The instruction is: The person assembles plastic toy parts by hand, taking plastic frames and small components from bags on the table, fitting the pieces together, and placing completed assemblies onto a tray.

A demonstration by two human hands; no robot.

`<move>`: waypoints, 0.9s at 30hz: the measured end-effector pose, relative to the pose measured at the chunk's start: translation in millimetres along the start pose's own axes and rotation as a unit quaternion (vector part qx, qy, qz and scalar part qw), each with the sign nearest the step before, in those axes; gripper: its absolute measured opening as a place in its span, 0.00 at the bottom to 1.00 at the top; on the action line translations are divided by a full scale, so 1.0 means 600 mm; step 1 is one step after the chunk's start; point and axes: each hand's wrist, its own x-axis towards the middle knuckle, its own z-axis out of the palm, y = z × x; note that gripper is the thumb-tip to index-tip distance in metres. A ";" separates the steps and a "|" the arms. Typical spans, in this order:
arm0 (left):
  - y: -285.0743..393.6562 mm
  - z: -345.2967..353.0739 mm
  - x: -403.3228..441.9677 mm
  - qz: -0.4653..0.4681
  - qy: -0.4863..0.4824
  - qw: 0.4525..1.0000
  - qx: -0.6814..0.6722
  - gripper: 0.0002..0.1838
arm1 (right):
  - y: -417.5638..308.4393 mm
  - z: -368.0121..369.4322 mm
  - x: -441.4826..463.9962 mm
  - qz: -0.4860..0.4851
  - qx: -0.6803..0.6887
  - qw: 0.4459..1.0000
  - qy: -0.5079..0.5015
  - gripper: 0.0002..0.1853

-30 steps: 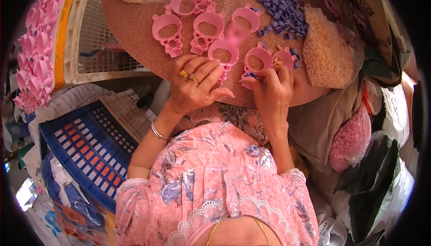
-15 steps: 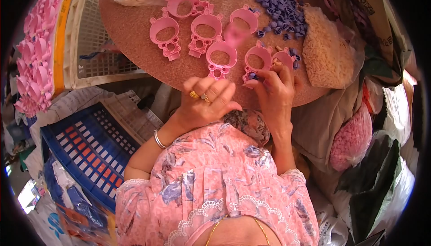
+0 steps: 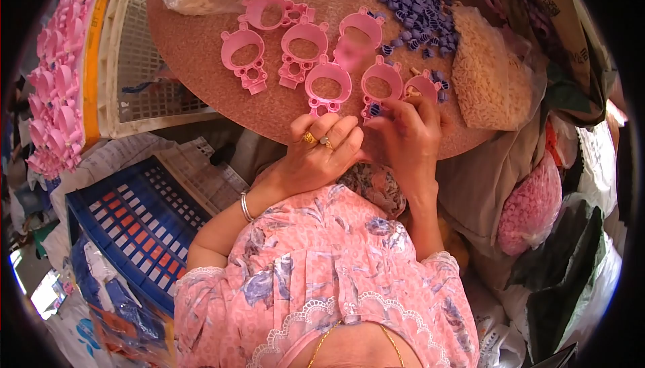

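My left hand [image 3: 324,145] is curled, with rings on two fingers, at the table's near edge just below a pink plastic ring piece [image 3: 328,84] with small ears. Whatever its fingers hold, if anything, is hidden. My right hand [image 3: 410,133] is beside it, fingers bent inward, close to a pink piece [image 3: 422,88] with small tan bits in it. What its fingertips grip cannot be made out. Another pink ring piece [image 3: 381,80], a small blue part [image 3: 374,109] at its lower end, lies between the hands. More pink pieces [image 3: 304,49] lie farther back.
A heap of blue parts [image 3: 416,15] and a clear bag of tan pieces [image 3: 490,75] are on the round brown table [image 3: 195,52]. A white crate [image 3: 158,86] and piled pink pieces [image 3: 60,86] stand left. A blue basket [image 3: 138,220] sits below.
My left hand has moved right, toward my right hand, and its thumb is now mostly out of sight. The right hand stays almost in place, turned slightly inward.
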 end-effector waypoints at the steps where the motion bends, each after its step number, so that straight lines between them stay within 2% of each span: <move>1: 0.003 0.000 0.004 -0.018 -0.006 1.000 -0.001 0.28 | -0.001 -0.004 0.003 -0.004 -0.010 1.000 0.007 0.13; 6: 0.021 0.007 0.038 -0.103 -0.030 0.994 -0.003 0.35 | 0.013 -0.020 0.014 -0.012 -0.065 0.997 0.051 0.09; 9: 0.025 0.022 0.053 -0.112 -0.039 0.993 0.018 0.35 | 0.024 -0.020 0.014 0.003 -0.041 0.997 0.065 0.08; 12: 0.024 0.039 0.054 -0.102 -0.035 0.993 0.054 0.33 | 0.031 -0.024 0.012 -0.006 -0.054 0.995 0.086 0.07; 15: 0.021 0.028 0.056 -0.102 -0.007 0.994 0.022 0.31 | 0.045 -0.028 0.014 -0.003 -0.044 0.995 0.093 0.07; 18: 0.018 0.013 0.042 -0.084 -0.022 0.996 -0.005 0.30 | 0.041 -0.046 0.043 -0.015 -0.106 0.989 0.101 0.06; 21: 0.021 0.003 0.029 -0.062 -0.016 0.998 0.004 0.31 | 0.042 -0.038 0.089 -0.068 -0.125 0.984 0.108 0.06; 22: 0.020 -0.001 0.023 -0.063 -0.038 0.997 0.003 0.32 | 0.043 -0.033 0.102 -0.069 -0.119 0.987 0.078 0.07; 24: 0.017 -0.010 0.020 -0.064 -0.020 0.998 -0.016 0.33 | 0.045 -0.020 0.125 -0.073 -0.106 0.992 0.014 0.09; 27: 0.011 -0.011 0.003 -0.079 0.024 0.996 -0.014 0.35 | 0.050 -0.001 0.140 -0.069 -0.159 0.984 -0.048 0.10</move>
